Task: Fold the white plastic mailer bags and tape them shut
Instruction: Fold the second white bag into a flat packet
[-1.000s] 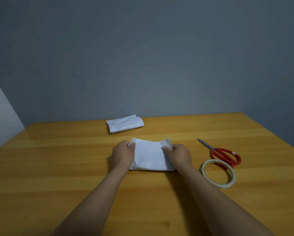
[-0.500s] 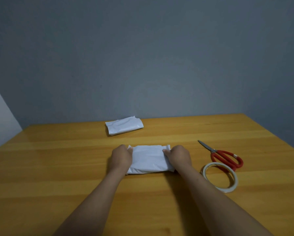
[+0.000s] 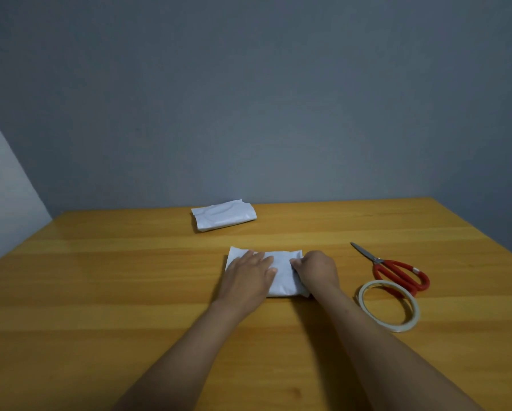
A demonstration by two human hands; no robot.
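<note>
A folded white mailer bag (image 3: 282, 275) lies on the wooden table (image 3: 100, 292) in front of me. My left hand (image 3: 248, 275) lies flat on its left half, fingers straight, pressing it down. My right hand (image 3: 315, 269) grips the bag's right end with curled fingers. A second folded white mailer bag (image 3: 223, 215) sits further back near the wall. A roll of clear tape (image 3: 389, 305) lies to the right of my right forearm, with red-handled scissors (image 3: 397, 269) just behind it.
A grey wall stands right behind the table's far edge. The table's right edge runs diagonally past the scissors. Bare wood stretches to the left of the bags.
My left hand has let go of the bag's left edge and moved onto its top, now lying flat. The bag is folded flatter and narrower than a second ago. My right hand stays at the right end.
</note>
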